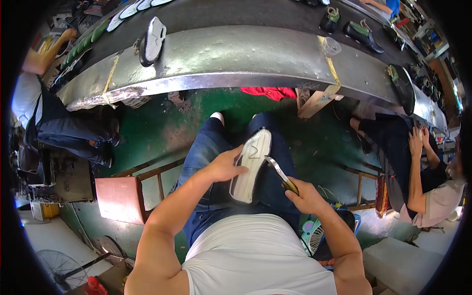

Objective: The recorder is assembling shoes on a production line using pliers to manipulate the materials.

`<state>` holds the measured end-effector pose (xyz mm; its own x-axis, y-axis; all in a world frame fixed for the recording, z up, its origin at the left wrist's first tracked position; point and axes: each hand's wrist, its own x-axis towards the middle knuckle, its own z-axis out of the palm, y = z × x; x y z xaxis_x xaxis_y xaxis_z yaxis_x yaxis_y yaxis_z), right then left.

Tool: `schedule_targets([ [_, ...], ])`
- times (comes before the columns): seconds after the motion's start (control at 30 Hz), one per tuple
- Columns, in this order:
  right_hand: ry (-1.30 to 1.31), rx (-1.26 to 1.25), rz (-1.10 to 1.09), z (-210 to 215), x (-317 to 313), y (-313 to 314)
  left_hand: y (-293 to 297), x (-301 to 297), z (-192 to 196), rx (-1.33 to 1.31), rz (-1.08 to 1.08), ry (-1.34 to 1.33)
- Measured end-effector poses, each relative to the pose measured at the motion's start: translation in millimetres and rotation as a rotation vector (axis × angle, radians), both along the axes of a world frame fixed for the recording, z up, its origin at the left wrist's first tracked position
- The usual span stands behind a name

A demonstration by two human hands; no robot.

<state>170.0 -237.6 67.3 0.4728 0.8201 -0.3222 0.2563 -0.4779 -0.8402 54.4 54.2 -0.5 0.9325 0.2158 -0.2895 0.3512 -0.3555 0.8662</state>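
Observation:
Across my thighs lies a shoe, its whitish underside turned up, with a dark stitched-looking edge and a dark hand-drawn mark. My left hand grips its left side, the thumb pressed on the underside. My right hand is closed around a slim tool with a silvery metal front and a dark yellowish handle. The tool's tip is close to the shoe's right edge; whether it touches I cannot tell. Its exact kind is unclear.
Ahead runs a long metal-edged bench, carrying a black shoe with a white underside and dark shoes. A stool stands at left, a small fan by my right hip. Co-workers sit on the left and right.

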Motion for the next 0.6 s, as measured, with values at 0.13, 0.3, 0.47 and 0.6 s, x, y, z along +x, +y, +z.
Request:
schedule_targets([
  [0.13,-0.126,0.028,0.219,-14,6,10,-24,-25,32,0.158,0.130,0.092],
  [0.3,-0.258,0.046,0.332,4,24,39,-46,-26,22,0.330,0.214,-0.238],
  [0.47,-0.081,-0.484,0.512,53,38,74,-58,-31,14,0.163,0.319,-0.219],
  [0.6,-0.237,-0.369,0.387,17,13,64,-56,-27,-44,-1.143,0.431,-0.103],
])
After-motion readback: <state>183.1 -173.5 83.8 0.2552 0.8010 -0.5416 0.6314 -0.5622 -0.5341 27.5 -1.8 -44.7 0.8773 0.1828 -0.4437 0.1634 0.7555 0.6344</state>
